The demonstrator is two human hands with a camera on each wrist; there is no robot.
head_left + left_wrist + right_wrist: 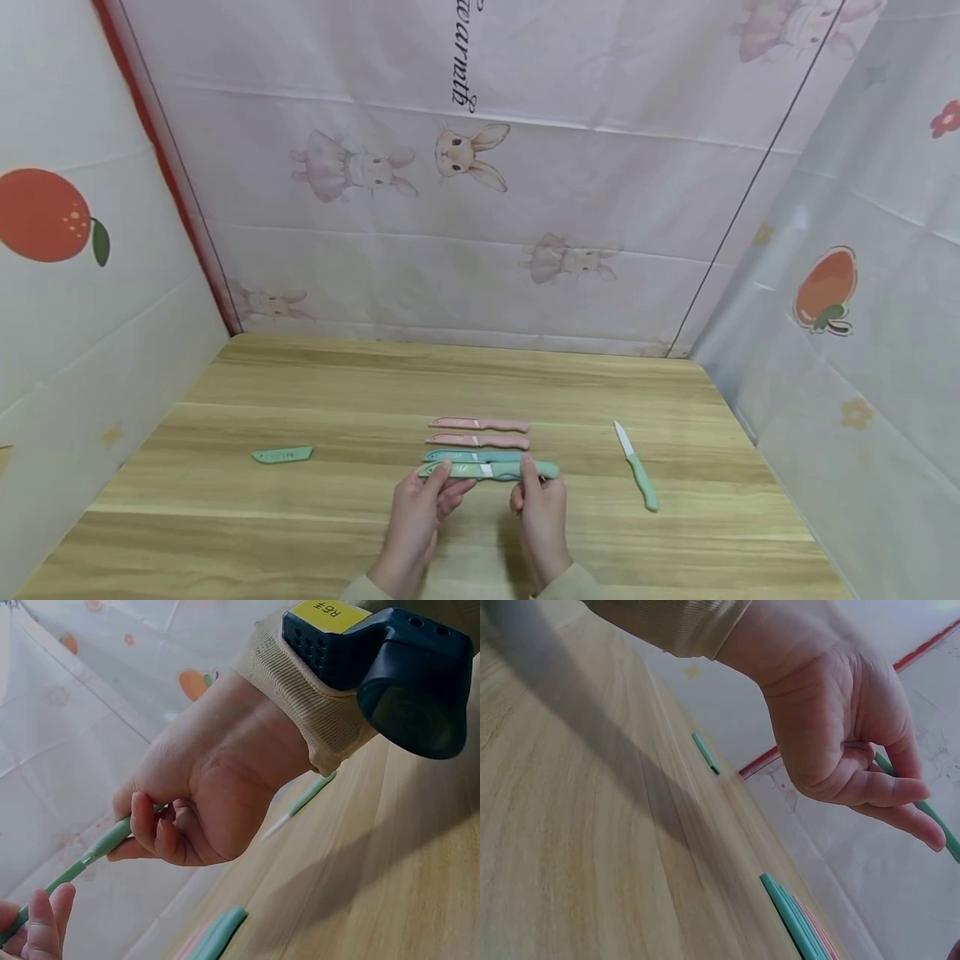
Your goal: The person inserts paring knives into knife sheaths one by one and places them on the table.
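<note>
Both hands hold a green-handled paring knife (542,470) in its green sheath (468,472), level above the table. My left hand (414,510) pinches the sheath's left end, thumb on top. On the handle, my right hand (546,515) grips with thumb and curled fingers. The left wrist view shows the right hand (202,784) on the handle, and the right wrist view the left hand (847,742) on the sheath. Just behind lies a blue sheathed knife (498,457); more blue shows under the held knife, partly hidden.
Two pink sheathed knives, a farther one (502,425) and a nearer one (502,442), lie parallel behind the blue. A bare-bladed green knife (641,482) lies at right, and a loose green sheath (283,455) at left. Printed cloth walls (420,275) edge the wooden table (225,533).
</note>
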